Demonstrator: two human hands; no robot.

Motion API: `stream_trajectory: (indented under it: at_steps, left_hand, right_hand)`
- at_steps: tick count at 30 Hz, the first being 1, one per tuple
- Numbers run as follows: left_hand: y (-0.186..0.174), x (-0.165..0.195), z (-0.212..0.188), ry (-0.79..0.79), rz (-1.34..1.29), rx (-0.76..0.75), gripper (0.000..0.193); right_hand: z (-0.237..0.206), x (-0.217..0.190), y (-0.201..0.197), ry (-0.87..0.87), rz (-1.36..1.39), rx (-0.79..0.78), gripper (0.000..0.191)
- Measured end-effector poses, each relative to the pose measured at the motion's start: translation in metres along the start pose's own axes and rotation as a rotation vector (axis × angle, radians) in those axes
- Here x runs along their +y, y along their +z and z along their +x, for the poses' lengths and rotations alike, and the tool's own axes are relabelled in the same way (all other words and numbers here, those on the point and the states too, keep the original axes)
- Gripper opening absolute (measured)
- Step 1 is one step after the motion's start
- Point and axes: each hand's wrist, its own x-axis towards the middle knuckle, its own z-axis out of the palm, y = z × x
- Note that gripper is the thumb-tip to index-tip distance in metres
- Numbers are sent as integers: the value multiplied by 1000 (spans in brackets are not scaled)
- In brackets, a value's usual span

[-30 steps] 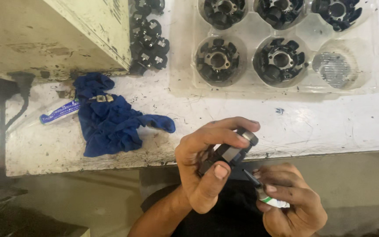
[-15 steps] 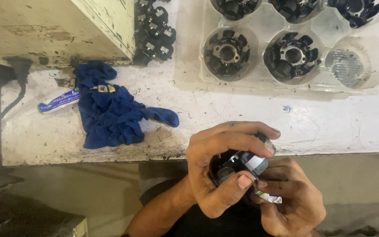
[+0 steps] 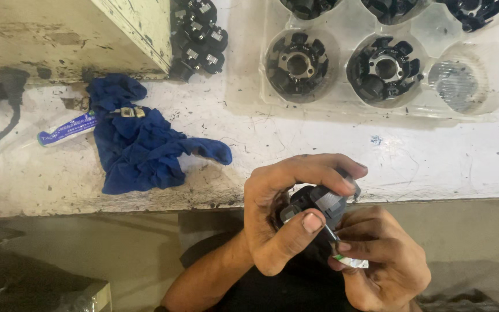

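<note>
A worn, scratched white surface runs across the view, its front edge chipped above a grey floor; just below that edge the person works over their lap. The round black ribbed part with grey metal pads sits off the surface, held in the air; the left hand wraps it, fingers arched over the top and thumb pressed on the near rim, a firm closed grip. The right hand pinches a small white-and-green tube whose thin tip touches the part's side; that grip is narrow and shut on the tube. The step in hand looks like dabbing something onto the part; it seems to call for a steady tip and a slow turn of the part. Farther out, a clear plastic tray holds similar black ribbed parts in round pockets, one pocket bare; a cluster of black parts lies beside a cream-painted metal box; a crumpled blue cloth lies at left, touching a blue tube.
</note>
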Motion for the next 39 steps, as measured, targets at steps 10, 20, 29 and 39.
stream_trajectory:
  at_steps: [10, 20, 29, 39]
  left_hand:
    - [10, -25, -6, -86, -593, 168, 40]
    - [24, -32, -9, -255, -905, 404, 51]
    - [24, -35, -9, -348, -982, 449, 47]
    - [22, -41, -11, -415, -1182, 469, 58]
  right_hand:
    - [-5, -4, 3, 23, 51, 63, 13]
    - [-10, 13, 0, -75, 99, 159, 23]
    - [-6, 13, -2, -80, -13, 91, 23]
    - [-10, 8, -8, 31, 129, 33, 19]
